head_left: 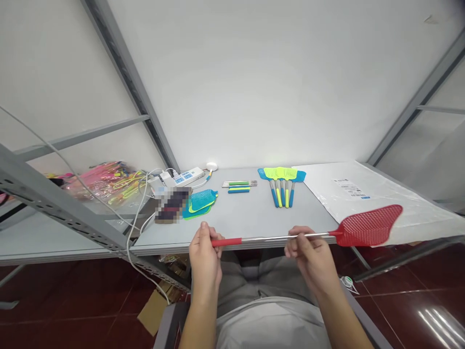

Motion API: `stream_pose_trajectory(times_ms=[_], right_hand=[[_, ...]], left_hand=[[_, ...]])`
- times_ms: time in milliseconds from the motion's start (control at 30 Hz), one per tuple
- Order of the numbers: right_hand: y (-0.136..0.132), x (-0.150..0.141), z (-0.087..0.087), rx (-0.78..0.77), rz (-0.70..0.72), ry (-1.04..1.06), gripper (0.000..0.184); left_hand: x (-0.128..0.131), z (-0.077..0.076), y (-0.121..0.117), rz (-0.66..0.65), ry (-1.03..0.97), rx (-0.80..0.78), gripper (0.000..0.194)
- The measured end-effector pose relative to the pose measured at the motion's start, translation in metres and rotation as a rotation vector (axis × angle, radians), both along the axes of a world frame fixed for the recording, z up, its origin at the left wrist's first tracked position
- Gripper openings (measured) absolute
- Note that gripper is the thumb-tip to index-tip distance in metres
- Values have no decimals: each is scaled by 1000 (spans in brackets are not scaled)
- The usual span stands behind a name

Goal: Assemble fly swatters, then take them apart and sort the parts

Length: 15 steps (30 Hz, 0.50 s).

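Observation:
A red fly swatter with a metal telescopic rod is stretched out level in front of me, its mesh head to the right. My left hand is closed round the red handle's end. Farther along, my right hand pinches the metal rod left of the head. Behind them on the table lie fanned-out blue and yellow-green fly swatters. Metal rods lie in a row, with loose blue and yellow handle tubes below. Loose blue and green swatter heads are stacked to the left.
A power strip with plugs and white cables sits at the back left, near a blurred dark object. White packaging covers the table's right side. Metal shelf posts frame the left. Bagged colourful items lie beyond.

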State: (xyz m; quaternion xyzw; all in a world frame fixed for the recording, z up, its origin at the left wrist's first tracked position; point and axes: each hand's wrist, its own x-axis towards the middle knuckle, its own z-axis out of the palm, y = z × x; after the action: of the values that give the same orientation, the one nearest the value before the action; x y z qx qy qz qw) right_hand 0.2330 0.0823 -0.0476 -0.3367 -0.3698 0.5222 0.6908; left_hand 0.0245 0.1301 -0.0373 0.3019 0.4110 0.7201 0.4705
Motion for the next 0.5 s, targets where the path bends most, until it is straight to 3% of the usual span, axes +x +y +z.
stream_pose_trajectory(times_ms=[233, 333, 500], right_hand=[[6, 6, 17, -62, 3, 392, 37], [10, 16, 20, -50, -146, 456, 33], [8, 17, 20, 80, -484, 260, 37]], left_hand=[[-10, 3, 5, 58, -46, 29, 38], [-15, 3, 6, 72, -40, 17, 38], [-16, 0, 7, -15, 39, -40, 39]])
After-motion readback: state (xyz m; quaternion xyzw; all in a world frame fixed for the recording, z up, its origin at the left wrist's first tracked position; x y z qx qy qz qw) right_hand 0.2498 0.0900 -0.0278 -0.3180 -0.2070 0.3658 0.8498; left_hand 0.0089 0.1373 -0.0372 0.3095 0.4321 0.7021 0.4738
